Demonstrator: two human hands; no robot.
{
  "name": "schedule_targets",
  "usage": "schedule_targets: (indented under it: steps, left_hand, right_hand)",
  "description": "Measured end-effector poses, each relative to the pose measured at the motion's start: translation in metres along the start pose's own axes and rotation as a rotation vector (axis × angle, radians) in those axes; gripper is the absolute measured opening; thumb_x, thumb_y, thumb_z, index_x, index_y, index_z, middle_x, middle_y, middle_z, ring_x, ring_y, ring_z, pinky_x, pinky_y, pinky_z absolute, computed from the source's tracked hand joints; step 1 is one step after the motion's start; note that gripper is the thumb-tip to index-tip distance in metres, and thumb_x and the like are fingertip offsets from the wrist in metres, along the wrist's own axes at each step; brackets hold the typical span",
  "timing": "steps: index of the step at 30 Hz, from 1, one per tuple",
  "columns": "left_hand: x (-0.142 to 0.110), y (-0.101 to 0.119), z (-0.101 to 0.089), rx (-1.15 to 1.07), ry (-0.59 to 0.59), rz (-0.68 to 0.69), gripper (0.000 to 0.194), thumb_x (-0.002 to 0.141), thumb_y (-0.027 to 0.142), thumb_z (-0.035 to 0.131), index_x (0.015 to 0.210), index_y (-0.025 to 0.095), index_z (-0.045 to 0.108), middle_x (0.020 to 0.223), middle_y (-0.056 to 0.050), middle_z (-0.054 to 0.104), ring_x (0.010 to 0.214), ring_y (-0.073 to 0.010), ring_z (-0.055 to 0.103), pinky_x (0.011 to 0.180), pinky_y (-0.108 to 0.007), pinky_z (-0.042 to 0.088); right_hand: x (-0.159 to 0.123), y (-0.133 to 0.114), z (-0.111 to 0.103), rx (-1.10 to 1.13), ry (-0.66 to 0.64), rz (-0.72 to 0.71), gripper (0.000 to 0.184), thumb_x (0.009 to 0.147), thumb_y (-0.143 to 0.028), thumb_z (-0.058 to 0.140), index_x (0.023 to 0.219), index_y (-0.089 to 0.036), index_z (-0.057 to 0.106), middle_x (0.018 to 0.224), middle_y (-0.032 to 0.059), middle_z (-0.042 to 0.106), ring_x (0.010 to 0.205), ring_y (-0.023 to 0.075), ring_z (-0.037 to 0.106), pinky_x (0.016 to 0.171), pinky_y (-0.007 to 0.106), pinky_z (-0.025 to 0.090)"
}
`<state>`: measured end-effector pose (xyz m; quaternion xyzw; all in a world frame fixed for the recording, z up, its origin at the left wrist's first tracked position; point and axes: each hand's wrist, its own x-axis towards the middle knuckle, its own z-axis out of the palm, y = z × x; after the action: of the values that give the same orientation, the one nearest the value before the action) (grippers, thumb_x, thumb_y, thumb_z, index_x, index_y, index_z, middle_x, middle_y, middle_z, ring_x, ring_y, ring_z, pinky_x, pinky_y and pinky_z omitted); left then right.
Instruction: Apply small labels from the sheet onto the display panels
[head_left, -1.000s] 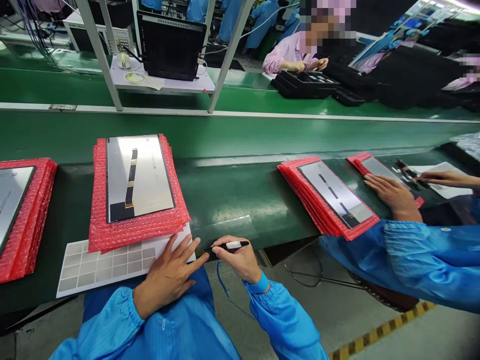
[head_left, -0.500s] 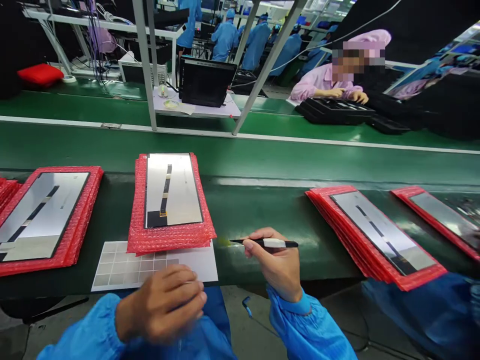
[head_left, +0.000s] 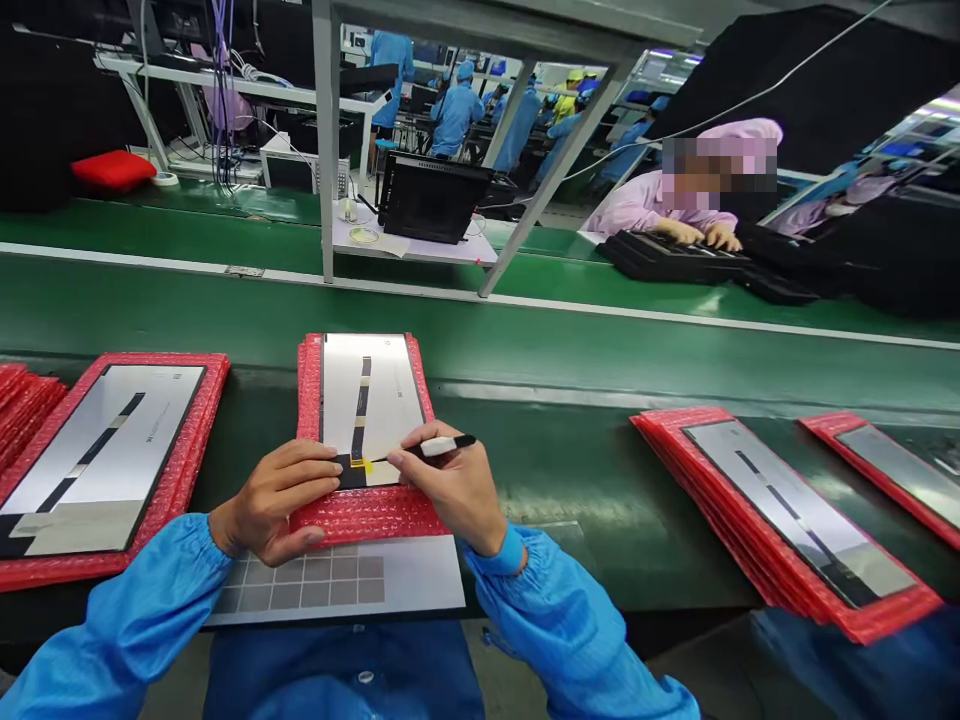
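Head view, looking down over the person's forearms at a green worktop (head_left: 570, 500):

- Left hand (head_left: 274, 495): its grip stands apart, not closed around anything. The fingers lie together across the lower left of a display panel (head_left: 367, 400), and the thumb rests below them on the red bubble wrap (head_left: 367, 520).
- Right hand (head_left: 450, 490): its grip is clamped on a slim black-and-white pen-like tool (head_left: 442, 446), held between thumb and fingers like a pen. Whether it is a marker, a stylus or something else is too small to tell.
- The tool's thin tip reaches a small patch of yellow tape (head_left: 366, 464) on the panel; the exact contact is hard to make out.
- The display panel lies flat on the bubble wrap, between both hands. A dark strip (head_left: 360, 410) runs down its middle, and the hands hide its lower corners.
- A white sheet printed with grey squares (head_left: 322, 585) sticks out from under the bubble wrap, partly covered.
- Similar panels on red wrap lie to either side: one at left (head_left: 105, 460), two at right (head_left: 795, 510) (head_left: 900, 470), the last cut off by the frame.
- Across the belt, a co-worker in pink (head_left: 660, 205) has both hands on a black tray (head_left: 667, 255).
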<state>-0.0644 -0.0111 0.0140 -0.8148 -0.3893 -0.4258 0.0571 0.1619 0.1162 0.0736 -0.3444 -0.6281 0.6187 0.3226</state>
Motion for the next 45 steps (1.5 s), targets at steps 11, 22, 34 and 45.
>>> schedule_targets:
  steps: [11,22,34,45]
  left_hand:
    - [-0.009,0.001,0.006,-0.038,0.047,-0.037,0.044,0.102,0.039,0.050,0.128,0.006,0.066,0.113,-0.023,0.075,0.122,-0.0351,0.068,0.095,-0.052,0.062]
    - [-0.008,0.002,0.007,-0.038,0.062,-0.046,0.043,0.101,0.037,0.052,0.130,0.008,0.065,0.114,-0.021,0.074,0.122,-0.0350,0.068,0.094,-0.052,0.062]
    - [-0.008,0.002,0.007,-0.050,0.078,-0.056,0.042,0.099,0.036,0.054,0.129,0.009,0.066,0.114,-0.021,0.075,0.120,-0.0350,0.069,0.093,-0.052,0.062]
    - [-0.008,0.002,0.009,-0.048,0.079,-0.047,0.041,0.099,0.035,0.055,0.125,0.007,0.068,0.113,-0.022,0.074,0.120,-0.0345,0.068,0.094,-0.051,0.062]
  right_hand:
    - [0.009,0.008,0.006,-0.097,0.004,0.072,0.026,0.075,-0.040,0.088,0.077,-0.022,0.069,0.060,0.0005,0.069,0.053,0.0196,0.066,0.049,0.030,0.054]
    - [0.010,0.013,0.005,-0.079,-0.007,0.057,0.026,0.076,-0.039,0.088,0.077,-0.021,0.070,0.062,0.0017,0.071,0.053,0.0192,0.067,0.050,0.029,0.054]
    - [0.012,0.004,0.005,-0.022,-0.008,0.095,0.032,0.070,-0.043,0.092,0.075,-0.021,0.069,0.058,-0.0012,0.067,0.049,0.0181,0.066,0.048,0.028,0.055]
    - [0.011,0.012,0.005,-0.061,-0.019,0.089,0.029,0.074,-0.042,0.090,0.076,-0.021,0.071,0.060,0.0015,0.070,0.053,0.0194,0.067,0.053,0.030,0.058]
